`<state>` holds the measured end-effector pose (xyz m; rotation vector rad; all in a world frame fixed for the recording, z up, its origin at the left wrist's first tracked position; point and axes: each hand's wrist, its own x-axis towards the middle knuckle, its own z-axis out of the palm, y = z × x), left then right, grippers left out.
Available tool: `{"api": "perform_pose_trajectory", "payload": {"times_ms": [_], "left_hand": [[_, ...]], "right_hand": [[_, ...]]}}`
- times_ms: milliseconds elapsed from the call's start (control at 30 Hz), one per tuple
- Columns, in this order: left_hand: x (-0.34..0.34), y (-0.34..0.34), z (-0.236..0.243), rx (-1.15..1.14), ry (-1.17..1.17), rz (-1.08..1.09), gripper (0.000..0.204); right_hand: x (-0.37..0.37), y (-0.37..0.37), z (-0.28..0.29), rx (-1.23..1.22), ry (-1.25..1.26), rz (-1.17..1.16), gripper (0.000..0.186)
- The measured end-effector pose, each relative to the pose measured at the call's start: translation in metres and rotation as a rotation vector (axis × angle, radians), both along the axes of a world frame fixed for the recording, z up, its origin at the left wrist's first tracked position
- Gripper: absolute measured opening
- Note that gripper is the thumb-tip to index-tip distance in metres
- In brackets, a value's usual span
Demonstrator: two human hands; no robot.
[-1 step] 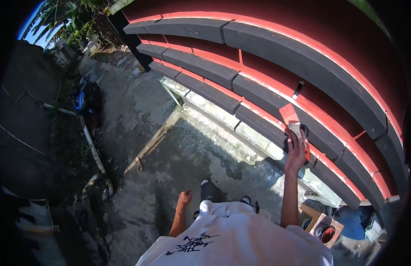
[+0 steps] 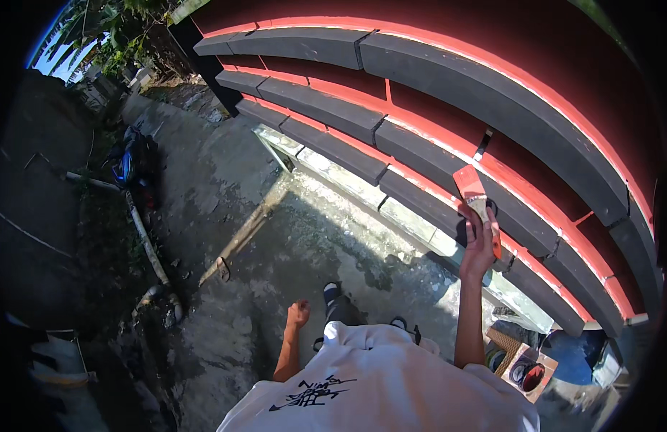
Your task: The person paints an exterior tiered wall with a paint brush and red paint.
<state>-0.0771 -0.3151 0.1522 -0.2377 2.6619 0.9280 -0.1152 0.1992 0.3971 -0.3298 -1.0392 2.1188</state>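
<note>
In the right grip point(image 2: 479, 253), one red-tipped paintbrush point(image 2: 469, 183), near three dark ledges point(image 2: 414, 149).

Smooth, paint-coated brush bristles point(image 2: 469, 181) above the right hand point(image 2: 479, 255); matt dark slats point(image 2: 420, 147) behind it; rough, patchy concrete ground point(image 2: 204, 169) to its left.

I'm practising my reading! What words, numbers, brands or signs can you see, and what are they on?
White T-shirt: black lettering, but I won't copy it out.
Paintbrush in the right hand: dark marks near the bristles, too small to read.
Blue-and-black motorbike: too small and shadowed to read anything.
I can't make out any signs.
</note>
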Motion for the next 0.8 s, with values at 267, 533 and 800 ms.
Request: {"api": "perform_pose_trajectory", "payload": {"times_ms": [267,533,800], "left_hand": [[-0.289,0.072,0.089,0.173,0.447,-0.431,0.04],[-0.424,0.133,0.22,0.382,0.669,-0.596,0.058],[-0.49,0.16,0.226,0.276,0.836,-0.757,0.09]], "right_hand": [[-0.087,-0.062,-0.008,0.199,-0.037,-0.384,0.046],[-0.157,-0.125,-0.003,0.365,-0.082,-0.732,0.038],[-0.194,-0.122,-0.022,0.574,-0.272,-0.968,0.031]]}}
